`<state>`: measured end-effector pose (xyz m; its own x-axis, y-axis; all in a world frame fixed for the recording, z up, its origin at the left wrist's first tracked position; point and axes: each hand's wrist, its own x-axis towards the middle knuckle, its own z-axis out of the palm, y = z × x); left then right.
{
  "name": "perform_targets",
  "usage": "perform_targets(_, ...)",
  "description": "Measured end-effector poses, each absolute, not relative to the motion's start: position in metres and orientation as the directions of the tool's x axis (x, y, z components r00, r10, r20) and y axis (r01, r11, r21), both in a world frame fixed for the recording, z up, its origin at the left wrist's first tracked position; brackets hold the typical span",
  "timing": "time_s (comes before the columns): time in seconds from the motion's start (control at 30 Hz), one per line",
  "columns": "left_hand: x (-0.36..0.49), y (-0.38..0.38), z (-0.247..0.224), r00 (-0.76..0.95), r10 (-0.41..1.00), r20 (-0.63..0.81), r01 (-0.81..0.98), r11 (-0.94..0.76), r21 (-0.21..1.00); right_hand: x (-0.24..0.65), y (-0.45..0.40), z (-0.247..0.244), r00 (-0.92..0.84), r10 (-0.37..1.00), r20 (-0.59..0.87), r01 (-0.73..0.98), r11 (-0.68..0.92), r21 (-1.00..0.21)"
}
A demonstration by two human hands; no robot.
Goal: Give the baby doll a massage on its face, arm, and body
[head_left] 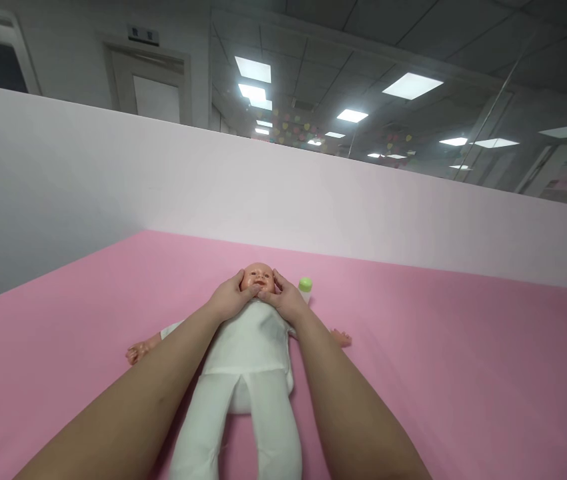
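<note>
A baby doll in white cloth lies on its back, its head away from me and its legs toward me. My left hand cups one side of the doll's head, the thumb across its chin. On the other side, my right hand does the same, and the two thumbs meet near the chin. Both hands are closed around the head. The doll's arms stick out past my forearms on either side. Just beyond my right hand stands a bottle with a green cap, its lower part hidden.
Everything rests on a pink surface. A white panel rises along its far side and to the left. Behind it are a door and glass reflecting ceiling lights.
</note>
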<state>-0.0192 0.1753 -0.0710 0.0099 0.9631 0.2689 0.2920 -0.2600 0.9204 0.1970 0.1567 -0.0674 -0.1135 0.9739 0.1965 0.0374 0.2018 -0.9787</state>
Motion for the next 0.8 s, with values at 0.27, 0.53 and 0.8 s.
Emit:
perform_targets(0.27,-0.024,0.169,-0.073,0.134,0.963,0.232,0.280,-0.262,0.923,0.196,0.153,-0.064,-0.112,0.971,0.209,0.140,0.224,-0.965)
perform_targets(0.53,-0.028,0.171,-0.077,0.185,0.954,0.236,0.221,-0.275,0.936,0.203,0.167,-0.081,-0.185,0.948,0.260,0.064,0.275,-0.959)
perform_targets(0.8,-0.029,0.184,-0.095,0.217,0.951,0.223,-0.031,-0.221,0.975,0.205,0.170,-0.084,-0.224,0.948,0.228,-0.048,0.223,-0.974)
